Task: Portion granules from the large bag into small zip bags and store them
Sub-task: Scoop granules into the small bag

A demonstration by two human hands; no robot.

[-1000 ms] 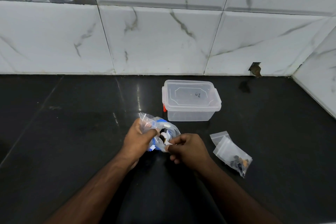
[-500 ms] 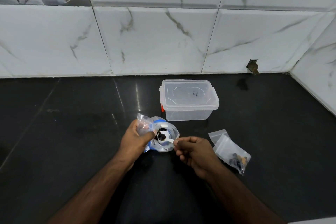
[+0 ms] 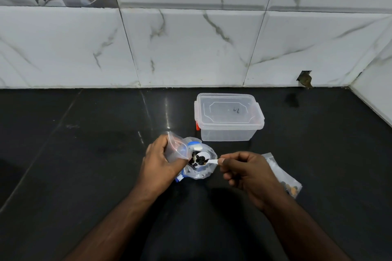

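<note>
A clear large bag (image 3: 192, 160) is gripped at its mouth by the curled fingers of the left hand (image 3: 160, 160) on the black counter (image 3: 84, 154). A white scoop (image 3: 201, 158) of dark granules (image 3: 200, 158), now lifted clear of the bag, is pinched by the right hand (image 3: 247, 172). A lidded clear box (image 3: 229, 117) stands behind; a small zip bag (image 3: 283, 177) lies partly hidden by the right hand.

Both your forearms reach in from the bottom edge and converge toward the middle. Your left hand (image 3: 159, 162) shows its back to the camera, fingers curled and thumb pressed in, gripping the large bag (image 3: 196, 162). Your right hand (image 3: 247, 172), just beside it, has its fingers curled, thumb and forefinger pinching the handle of the scoop (image 3: 206, 160).
</note>
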